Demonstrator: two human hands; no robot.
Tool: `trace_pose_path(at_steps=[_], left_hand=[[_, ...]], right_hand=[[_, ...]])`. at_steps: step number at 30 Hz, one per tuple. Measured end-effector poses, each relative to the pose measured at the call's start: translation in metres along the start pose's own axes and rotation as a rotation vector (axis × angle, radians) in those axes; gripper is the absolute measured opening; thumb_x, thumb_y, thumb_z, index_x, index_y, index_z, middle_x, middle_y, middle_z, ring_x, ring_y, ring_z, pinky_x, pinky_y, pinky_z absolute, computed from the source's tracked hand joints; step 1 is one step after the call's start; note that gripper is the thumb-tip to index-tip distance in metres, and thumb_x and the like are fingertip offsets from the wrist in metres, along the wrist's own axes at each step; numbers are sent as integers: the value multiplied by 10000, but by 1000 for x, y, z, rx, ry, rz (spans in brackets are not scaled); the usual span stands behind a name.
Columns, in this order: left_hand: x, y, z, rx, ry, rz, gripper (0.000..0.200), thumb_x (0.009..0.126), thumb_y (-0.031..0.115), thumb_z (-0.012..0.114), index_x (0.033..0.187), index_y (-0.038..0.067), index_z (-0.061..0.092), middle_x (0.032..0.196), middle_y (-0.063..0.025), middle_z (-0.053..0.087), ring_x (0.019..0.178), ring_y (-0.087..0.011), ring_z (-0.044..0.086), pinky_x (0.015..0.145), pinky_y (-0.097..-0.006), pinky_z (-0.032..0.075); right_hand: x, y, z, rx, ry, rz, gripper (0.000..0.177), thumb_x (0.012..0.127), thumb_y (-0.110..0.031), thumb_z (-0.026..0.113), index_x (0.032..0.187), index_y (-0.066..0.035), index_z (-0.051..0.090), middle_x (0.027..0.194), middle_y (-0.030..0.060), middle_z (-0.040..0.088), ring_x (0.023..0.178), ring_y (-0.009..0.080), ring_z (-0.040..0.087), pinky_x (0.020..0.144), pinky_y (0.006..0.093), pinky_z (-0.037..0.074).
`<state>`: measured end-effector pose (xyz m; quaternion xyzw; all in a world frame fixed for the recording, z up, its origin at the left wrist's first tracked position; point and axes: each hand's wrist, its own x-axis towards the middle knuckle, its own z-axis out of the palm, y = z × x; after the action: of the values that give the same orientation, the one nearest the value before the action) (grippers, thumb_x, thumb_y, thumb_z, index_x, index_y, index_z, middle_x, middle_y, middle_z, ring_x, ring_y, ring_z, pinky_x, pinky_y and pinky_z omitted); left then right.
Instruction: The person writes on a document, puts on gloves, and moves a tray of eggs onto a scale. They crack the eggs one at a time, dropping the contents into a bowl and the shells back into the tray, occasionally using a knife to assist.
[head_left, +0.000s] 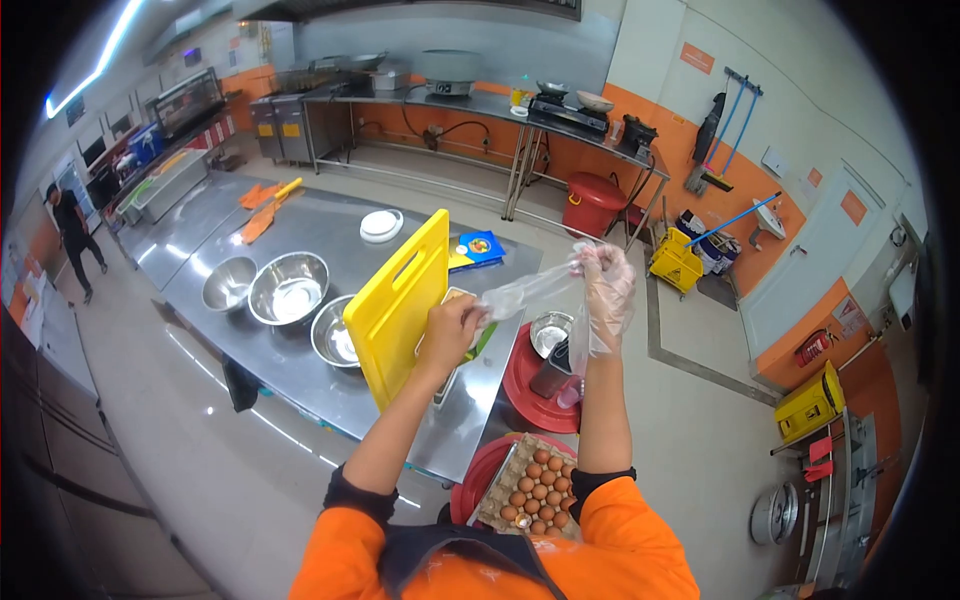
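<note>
A clear plastic glove [535, 290] hangs stretched between my two hands. My left hand [452, 328] is bare and pinches one end of it. My right hand [607, 290] wears a similar clear glove and grips the other end with its fingertips. Just left of my left hand, a yellow cutting board [400, 315] stands on its edge on the steel table [190, 240]. Partly hidden behind my left hand lie a pale tray and something green. Below my right arm is a red round tub [518, 385], with a steel bowl [551, 333] and a dark container [552, 373] on it.
A carton of brown eggs [535, 490] sits close to my body. Several steel bowls [288, 288], a white lid-like object [380, 225], a blue packet [478, 249] and orange cloths [260, 215] rest on the table. Far left, a person [72, 235] walks. A yellow mop bucket [680, 258] stands right.
</note>
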<state>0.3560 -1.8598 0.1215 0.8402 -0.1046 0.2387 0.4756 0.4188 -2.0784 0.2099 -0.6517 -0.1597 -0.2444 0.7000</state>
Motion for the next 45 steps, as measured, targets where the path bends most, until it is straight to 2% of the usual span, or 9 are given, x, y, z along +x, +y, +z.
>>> trace_pose_path(at_steps=[7,9,11,15,22,26,37,40,45], left_hand=[[0,12,-10,56,-49,146,318,744,-71,605,1005,97,678,984,-181,654,956,-354,633,859,-388,507],[2,16,-18,162,-189,216,242,765,4,597,978,71,690,1068,-206,619,1022,-391,594,889,-424,488],[6,25,-32,179,-270,170,237,791,78,601,1004,53,702,1092,-200,614,1037,-380,594,912,-415,483],[9,24,-43,179,-472,115,351,868,262,563,1037,-7,712,1084,-200,607,1049,-369,590,937,-421,468],[2,16,-30,320,-368,126,269,874,250,619,896,7,731,1048,-191,601,975,-367,607,874,-444,483],[8,25,-14,428,-283,19,262,819,255,710,887,2,730,980,-197,627,906,-373,628,810,-445,506],[39,25,-19,332,-413,-300,272,756,246,773,814,-16,724,827,-223,692,774,-370,678,738,-416,529],[33,11,-13,291,-331,-220,214,736,185,756,827,-7,731,782,-198,685,715,-351,672,716,-411,533],[25,7,8,914,-225,350,158,719,157,651,796,71,758,1142,-118,592,1033,-293,548,854,-393,451]], right_hand=[[6,-27,-69,465,564,-117,113,953,-114,608,1003,-70,516,880,55,589,704,147,632,655,290,556],[-8,-47,-78,318,219,-197,134,961,-131,592,1062,-93,512,834,36,583,681,168,630,628,278,544],[-29,-58,-55,-38,-80,99,212,948,-103,589,1153,-110,537,793,22,584,671,172,625,605,301,526],[-66,-2,2,-578,-711,120,404,900,-98,614,1281,-217,549,851,127,677,764,269,672,687,394,514],[-77,49,14,-384,-612,86,125,931,-120,595,1040,-59,607,846,98,665,738,195,635,703,339,505],[-96,88,15,-183,-439,18,154,935,-161,580,1028,-41,609,869,143,679,786,274,682,717,364,523],[-92,78,27,-100,-431,1,137,937,-69,599,1063,-23,628,924,92,686,846,161,652,751,300,511],[-93,78,21,-194,-470,56,119,935,-68,604,1035,-6,627,902,70,677,822,138,624,765,288,500],[-98,94,25,-40,-394,95,101,935,-74,607,980,16,617,850,60,639,793,121,605,733,269,494]])
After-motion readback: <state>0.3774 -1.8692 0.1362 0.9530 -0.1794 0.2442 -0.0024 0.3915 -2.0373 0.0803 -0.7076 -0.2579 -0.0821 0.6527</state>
